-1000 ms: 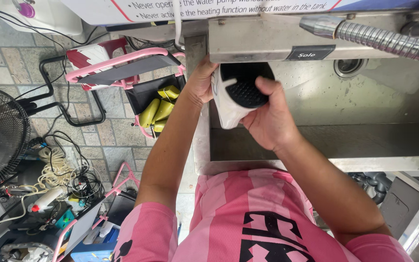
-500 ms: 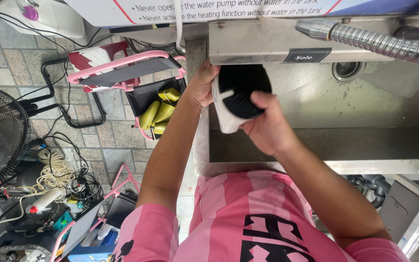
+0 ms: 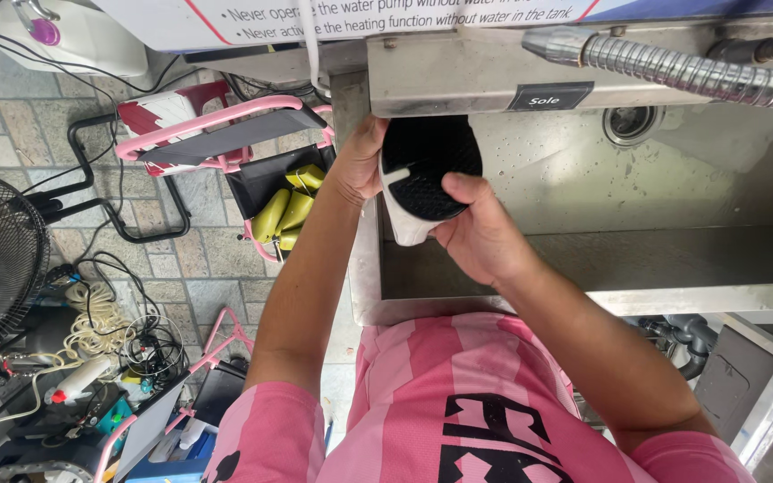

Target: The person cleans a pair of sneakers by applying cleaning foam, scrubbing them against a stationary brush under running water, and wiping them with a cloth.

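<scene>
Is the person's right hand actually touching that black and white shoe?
Touching. The head view shows the right hand wrapped around the shoe, thumb pressed on its black sole.

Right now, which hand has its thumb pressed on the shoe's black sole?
The right hand: its thumb lies across the black sole of the shoe. The left hand only grips the shoe's left edge.

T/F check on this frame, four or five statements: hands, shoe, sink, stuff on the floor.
1. Both hands hold the shoe. True: left hand on its far side, right hand on its near side.
2. The shoe's black sole faces the camera. True.
3. The shoe lies on the floor. False: it is held over the steel sink.
4. The metal hose is in the right hand. False: it hangs apart, above the sink.
5. Yellow things lie in the pink cart. True.
</scene>
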